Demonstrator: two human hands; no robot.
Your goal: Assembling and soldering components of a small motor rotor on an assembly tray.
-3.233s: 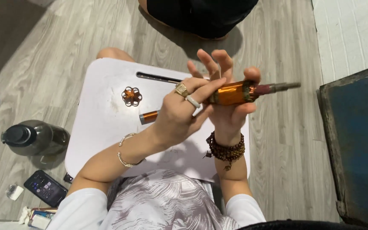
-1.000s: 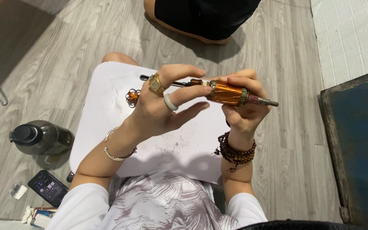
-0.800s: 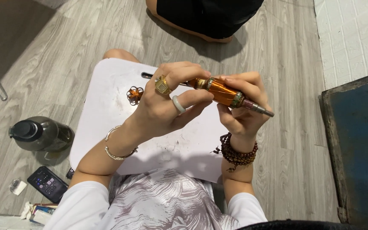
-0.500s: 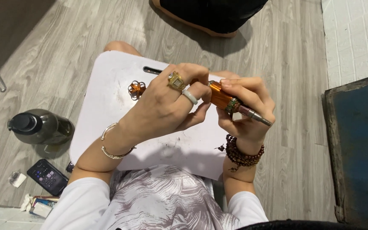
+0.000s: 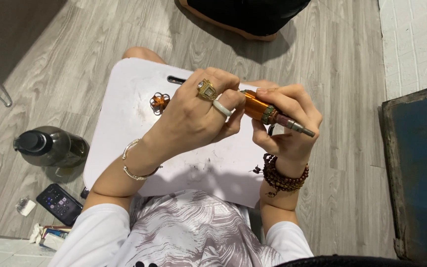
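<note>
Over one white lap board (image 5: 124, 123), your left hand (image 5: 193, 121) and right hand (image 5: 285, 131) grasp one orange metal cylinder tool (image 5: 265, 111) (two rings on the left).

A room in a home, by the look of it: grey wood-look floor (image 5: 100, 44), a white lap table (image 5: 124, 113), a dark bottle (image 5: 50, 147) and a phone (image 5: 59, 203) lying on the floor, pale tiles (image 5: 416, 39) alongside.

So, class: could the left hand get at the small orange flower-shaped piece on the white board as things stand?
Probably yes. The orange piece lies bare on the board, just beside the left hand, with nothing between them. But that hand is gripping the orange tool and would have to let go first.
</note>
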